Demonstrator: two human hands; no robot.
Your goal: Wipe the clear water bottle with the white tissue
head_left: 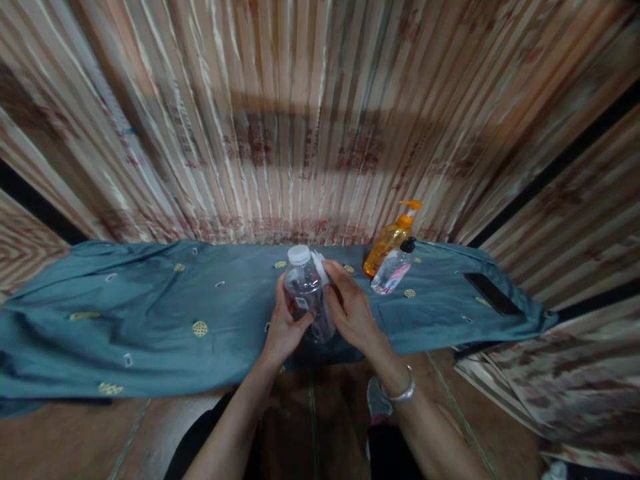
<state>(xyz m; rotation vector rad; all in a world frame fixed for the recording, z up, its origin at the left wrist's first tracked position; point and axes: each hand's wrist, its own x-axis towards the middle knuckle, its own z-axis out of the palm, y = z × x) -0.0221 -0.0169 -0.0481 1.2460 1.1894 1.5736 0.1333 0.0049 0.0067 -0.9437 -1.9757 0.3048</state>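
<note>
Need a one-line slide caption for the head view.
Both hands grip a clear bottle over blue cloth; two pump bottles behind.

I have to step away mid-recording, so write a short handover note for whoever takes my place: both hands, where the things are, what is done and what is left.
Left hand: wrapped around the clear bottle, holding it upright above the table edge.
Right hand: on the bottle's other side, fingers against a white item behind it; what that is cannot be told.
Bottle's white cap is on.
On the blue cloth: orange pump bottle, small clear pump bottle beside it, dark phone at the right.
Done: bottle picked up. Left: cap not yet off; pump bottles untouched.
</note>
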